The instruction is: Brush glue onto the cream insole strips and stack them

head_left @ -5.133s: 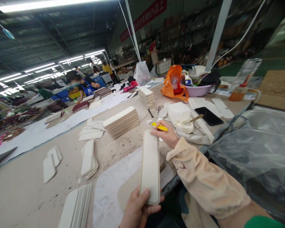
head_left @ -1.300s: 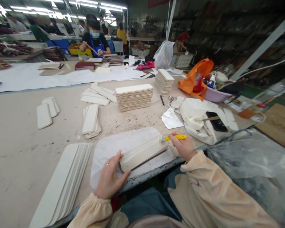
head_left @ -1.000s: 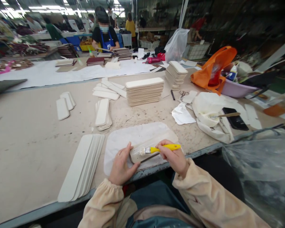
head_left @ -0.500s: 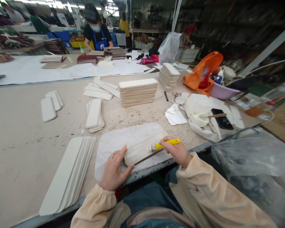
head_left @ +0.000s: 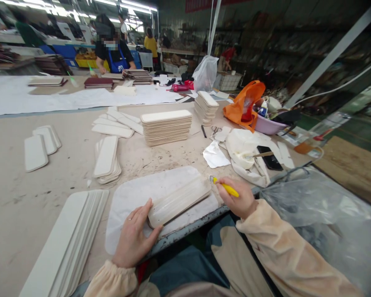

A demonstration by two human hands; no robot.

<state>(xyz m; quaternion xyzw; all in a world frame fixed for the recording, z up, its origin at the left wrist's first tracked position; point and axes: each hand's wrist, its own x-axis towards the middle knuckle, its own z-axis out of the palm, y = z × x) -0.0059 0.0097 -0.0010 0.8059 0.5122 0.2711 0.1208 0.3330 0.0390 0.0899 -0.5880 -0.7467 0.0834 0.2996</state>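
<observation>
My right hand (head_left: 238, 197) is closed around a yellow-handled paintbrush (head_left: 230, 189). Its pale bristles are at the far right end of a long, rounded off-white panel (head_left: 179, 198), whose top looks wet and streaked. My left hand (head_left: 137, 233) grips the panel's left end between thumb and fingers. Under the panel lies a translucent white sheet (head_left: 120, 214) close to the table edge. To the left of my left hand, several long white strips (head_left: 64, 231) lie fanned out in an overlapping row.
Behind the sheet stand a tall stack of panels (head_left: 167, 128) and a smaller stack (head_left: 106, 159). A white cloth bundle (head_left: 243, 148), scissors (head_left: 216, 129), a black phone (head_left: 269, 158) and an orange bag (head_left: 245, 105) lie to the right. A co-worker (head_left: 114, 53) works across the table.
The brush has moved along the panel from its middle to its right end. My left hand stays at the left end. The view has shifted slightly.
</observation>
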